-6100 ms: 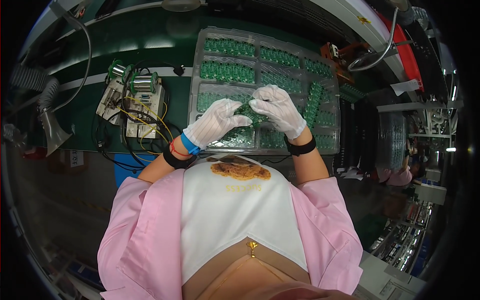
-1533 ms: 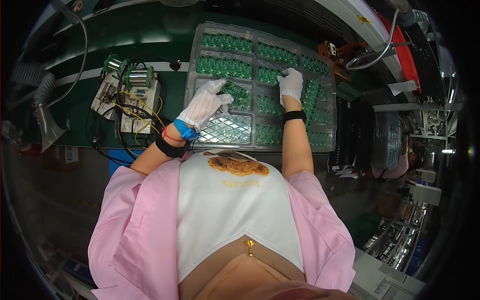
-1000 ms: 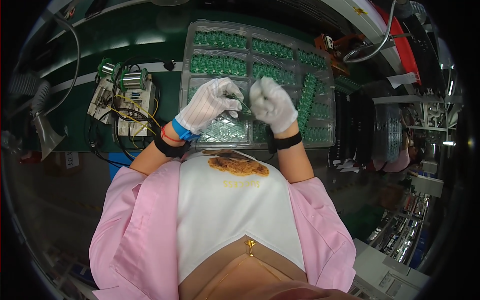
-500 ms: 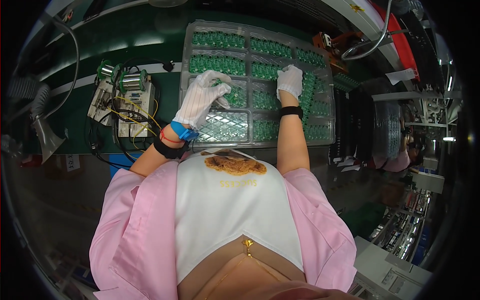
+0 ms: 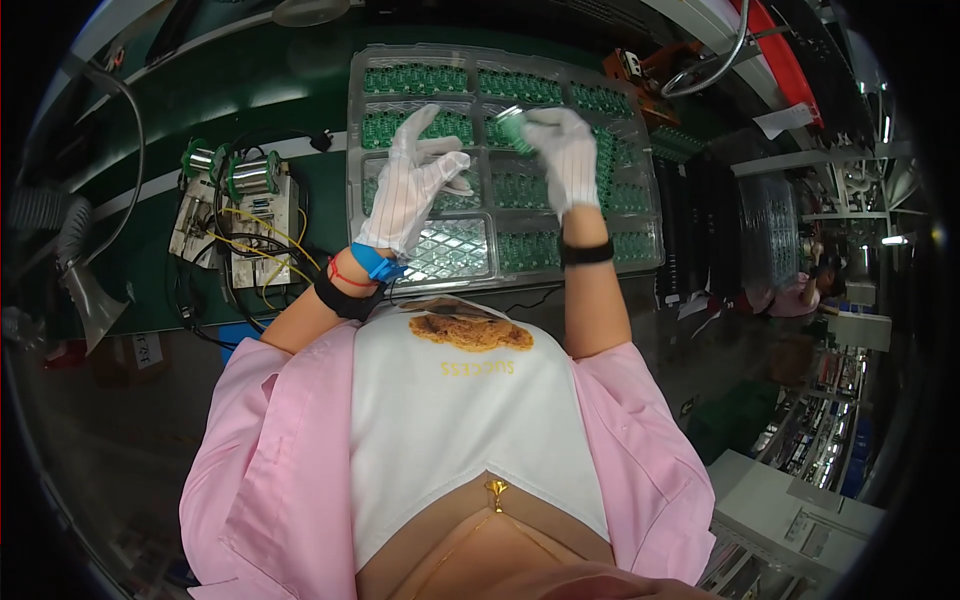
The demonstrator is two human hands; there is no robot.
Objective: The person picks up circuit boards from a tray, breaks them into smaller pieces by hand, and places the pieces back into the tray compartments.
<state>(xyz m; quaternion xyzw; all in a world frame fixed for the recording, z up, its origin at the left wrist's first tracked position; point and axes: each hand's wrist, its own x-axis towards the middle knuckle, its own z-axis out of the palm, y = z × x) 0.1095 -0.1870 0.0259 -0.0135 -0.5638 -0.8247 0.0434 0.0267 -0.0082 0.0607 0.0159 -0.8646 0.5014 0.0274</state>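
A large clear plastic tray (image 5: pixel 487 250) divided into compartments lies on the bench, with rows of small green circuit boards (image 5: pixel 415 80) in most of them. My right hand (image 5: pixel 568 160), in a white glove, is raised over the tray's middle, closed on a green circuit board (image 5: pixel 512 128) that is blurred by motion. My left hand (image 5: pixel 405 190), also gloved, hovers over the left compartments with its fingers spread and nothing visible in them. Below it, the near-left compartment shows its cross-hatched floor. My left palm partly hides the boards beneath it.
Left of the tray stands a metal fixture (image 5: pixel 275 215) with solder wire spools (image 5: pixel 255 173) and yellow and black cables. A clear fume nozzle (image 5: pixel 95 295) hangs at the far left. Black racks (image 5: pixel 682 235) stand to the right; an orange device (image 5: pixel 650 80) sits behind.
My right hand has lifted from the right-hand boards and swung left, now with a circuit board in it. My left fingers, curled before, have spread. The view has shifted slightly.
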